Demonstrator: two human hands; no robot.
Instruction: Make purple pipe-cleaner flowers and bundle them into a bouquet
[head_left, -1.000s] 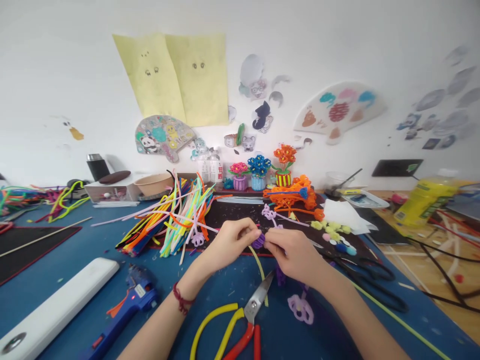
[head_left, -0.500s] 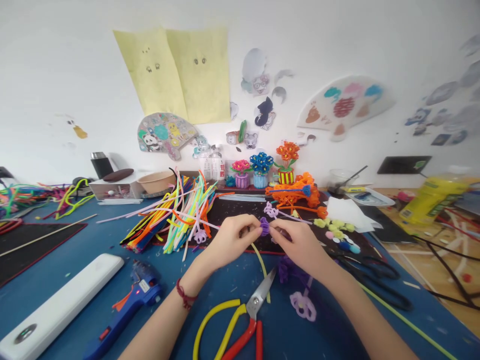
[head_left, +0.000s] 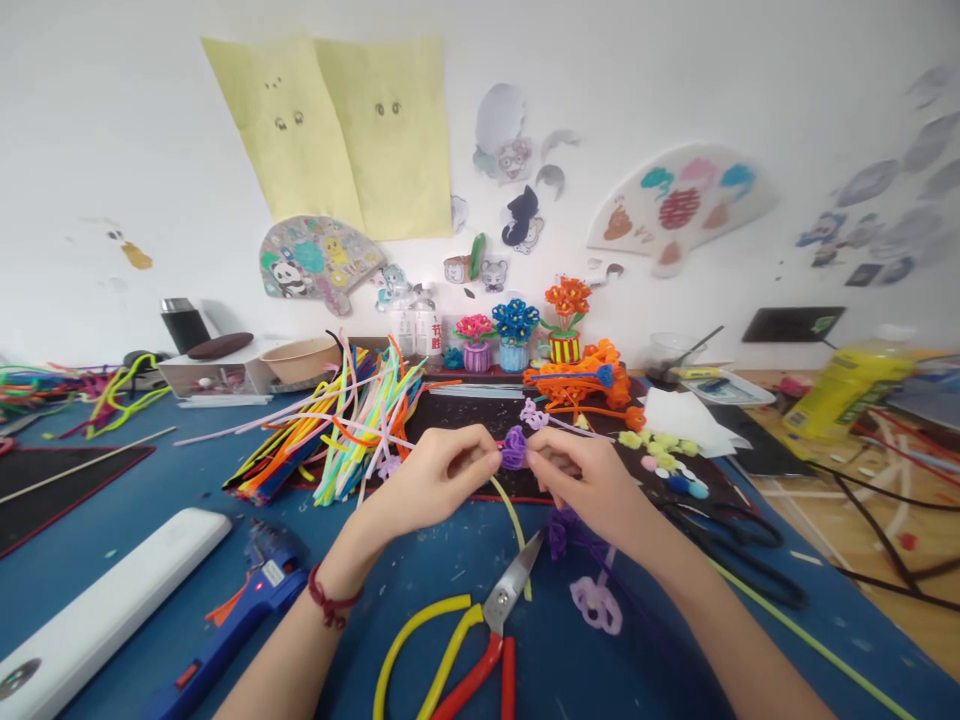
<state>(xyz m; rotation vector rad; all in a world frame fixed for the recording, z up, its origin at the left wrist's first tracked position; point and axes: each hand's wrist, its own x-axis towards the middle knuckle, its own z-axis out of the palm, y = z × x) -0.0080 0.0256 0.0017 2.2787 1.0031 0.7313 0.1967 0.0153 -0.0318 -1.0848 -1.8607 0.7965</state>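
Between my fingertips, in front of the black mat, is a purple pipe cleaner flower (head_left: 514,448) with several looped petals. My left hand (head_left: 448,472) pinches its left side, and my right hand (head_left: 581,474) grips it from the right. A pale yellow pipe cleaner (head_left: 516,520) runs down from below my left fingers to the scissors (head_left: 501,600), which have red and yellow handles and lie on the blue table. Under my right wrist are more purple pipe cleaner loops (head_left: 559,535) and a lilac pipe cleaner flower (head_left: 598,606).
Bundled pipe cleaners (head_left: 367,420) lie left of centre, with a blue glue gun (head_left: 270,590) and white bar-shaped device (head_left: 112,610) nearer me. Black scissors (head_left: 739,545) and pom-poms (head_left: 667,455) are at right. Pipe cleaner flowers in pots (head_left: 515,335) stand at the back.
The purple flower now shows more fully between my hands, its loops spread wider. My view has shifted slightly, so the whole scene sits a little further left.
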